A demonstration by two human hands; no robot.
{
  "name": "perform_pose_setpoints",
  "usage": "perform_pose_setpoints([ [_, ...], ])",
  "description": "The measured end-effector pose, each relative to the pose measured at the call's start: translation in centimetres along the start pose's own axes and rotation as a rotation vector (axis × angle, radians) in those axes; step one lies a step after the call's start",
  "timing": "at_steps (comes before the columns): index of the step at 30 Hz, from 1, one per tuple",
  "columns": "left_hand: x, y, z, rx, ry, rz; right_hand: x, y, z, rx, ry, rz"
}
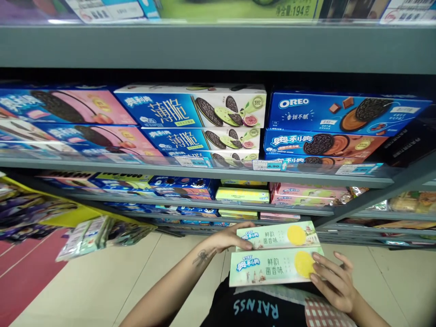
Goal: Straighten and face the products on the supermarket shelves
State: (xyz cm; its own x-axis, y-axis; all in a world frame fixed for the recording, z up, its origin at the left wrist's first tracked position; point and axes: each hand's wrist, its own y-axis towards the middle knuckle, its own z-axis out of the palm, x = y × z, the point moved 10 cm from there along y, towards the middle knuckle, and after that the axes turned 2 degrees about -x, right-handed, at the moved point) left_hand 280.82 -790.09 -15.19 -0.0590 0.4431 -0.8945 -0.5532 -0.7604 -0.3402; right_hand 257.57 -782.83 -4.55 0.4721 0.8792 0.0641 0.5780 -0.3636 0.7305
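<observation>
Two pale green cookie boxes are held in front of my body, one just above the other, their yellow-circle faces toward me. My left hand (231,238) grips the left end of the upper cookie box (272,236), its thumb on the front. The fingers of my right hand (337,279) are closed on the right end of the lower cookie box (269,268). Both boxes touch along their long edges. What lies behind them, including some of my left fingers, is hidden.
Shelves carry stacked cookie boxes: pink and blue ones (81,106), white and blue ones (204,109), and blue Oreo boxes (340,113). Price tags line the shelf edge (231,170). Lower shelves hold more boxes. Hanging bags (85,236) stick out at the left above the tiled floor (136,272).
</observation>
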Motion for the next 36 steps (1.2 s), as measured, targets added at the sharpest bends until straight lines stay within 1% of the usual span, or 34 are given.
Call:
perform_pose_setpoints([
  [3, 0.5, -0.5, -0.4, 0.000, 0.004, 0.020, 1.1, 1.1, -0.3, -0.027, -0.091, -0.133],
  [5, 0.1, -0.9, -0.3, 0.011, -0.005, 0.046, 0.9, 1.8, -0.3, -0.018, -0.091, -0.118],
  [7, -0.7, -1.3, 0.5, 0.072, -0.034, 0.078, 0.9, 2.4, -0.1, 0.011, -0.072, -0.127],
  [9, -1.3, -1.6, 1.9, 0.138, -0.019, 0.087, 0.9, 2.8, 0.1, 0.038, -0.053, -0.158],
  [11, -1.1, -1.5, 3.0, 0.163, 0.046, 0.065, 0.3, 2.8, 0.6, 0.046, 0.018, -0.171],
  [12, -0.8, -1.4, 3.3, 0.168, 0.072, 0.046, -0.6, 2.4, 0.9, 0.038, 0.084, -0.142],
  [13, -0.5, -1.4, 3.5, 0.174, 0.081, 0.030, -2.0, 1.8, 1.5, 0.032, 0.157, -0.069],
  [14, -0.2, -1.6, 3.5, 0.185, 0.077, 0.019, -3.9, 0.8, 2.3, 0.017, 0.227, 0.052],
  [15, 0.0, -1.9, 3.1, 0.194, 0.073, 0.018, -6.3, -0.8, 3.5, 0.010, 0.286, 0.221],
  [16, 0.1, -2.5, 2.3, 0.192, 0.083, 0.024, -8.8, -3.0, 4.8, -0.002, 0.310, 0.432],
  [17, -0.1, -3.3, 0.9, 0.161, 0.122, 0.039, -11.0, -5.9, 5.9, -0.036, 0.328, 0.643],
  [18, -0.6, -4.3, -1.0, 0.096, 0.189, 0.069, -12.6, -9.2, 7.5, -0.041, 0.382, 0.876],
  [19, -1.4, -5.4, -3.2, 0.002, 0.290, 0.100, -13.5, -12.8, 8.8, -0.079, 0.434, 1.098],
  [20, -2.7, -6.8, -5.9, -0.155, 0.420, 0.153, -13.6, -15.8, 10.2, -0.100, 0.500, 1.270],
  [21, -4.4, -8.4, -8.2, -0.313, 0.547, 0.220, -13.1, -18.1, 10.9, -0.145, 0.521, 1.378],
  [22, -6.2, -9.8, -9.9, -0.448, 0.672, 0.294, -12.4, -19.6, 11.4, -0.190, 0.521, 1.445],
  [23, -7.9, -10.9, -10.7, -0.540, 0.795, 0.356, -11.5, -20.5, 11.7, -0.231, 0.518, 1.487],
  [24, -9.3, -11.3, -11.0, -0.596, 0.913, 0.403, -10.6, -20.8, 11.9, -0.272, 0.508, 1.509],
  [25, -10.4, -11.1, -10.8, -0.616, 1.028, 0.435, -9.8, -20.7, 12.1, -0.307, 0.505, 1.521],
  [27, -11.6, -9.3, -10.0, -0.594, 1.236, 0.459, -8.3, -19.7, 12.5, -0.368, 0.522, 1.522],
  [29, -12.2, -6.8, -9.6, -0.562, 1.388, 0.472, -7.0, -18.6, 12.9, -0.425, 0.541, 1.507],
  [31, -12.3, -4.6, -10.1, -0.542, 1.481, 0.467, -5.8, -18.2, 13.2, -0.485, 0.533, 1.503],
  [33, -12.2, -3.1, -11.0, -0.518, 1.523, 0.438, -4.3, -19.1, 13.6, -0.555, 0.495, 1.531],
  [36, -12.2, -2.1, -11.9, -0.444, 1.529, 0.381, -1.8, -22.6, 14.3, -0.653, 0.425, 1.627],
])
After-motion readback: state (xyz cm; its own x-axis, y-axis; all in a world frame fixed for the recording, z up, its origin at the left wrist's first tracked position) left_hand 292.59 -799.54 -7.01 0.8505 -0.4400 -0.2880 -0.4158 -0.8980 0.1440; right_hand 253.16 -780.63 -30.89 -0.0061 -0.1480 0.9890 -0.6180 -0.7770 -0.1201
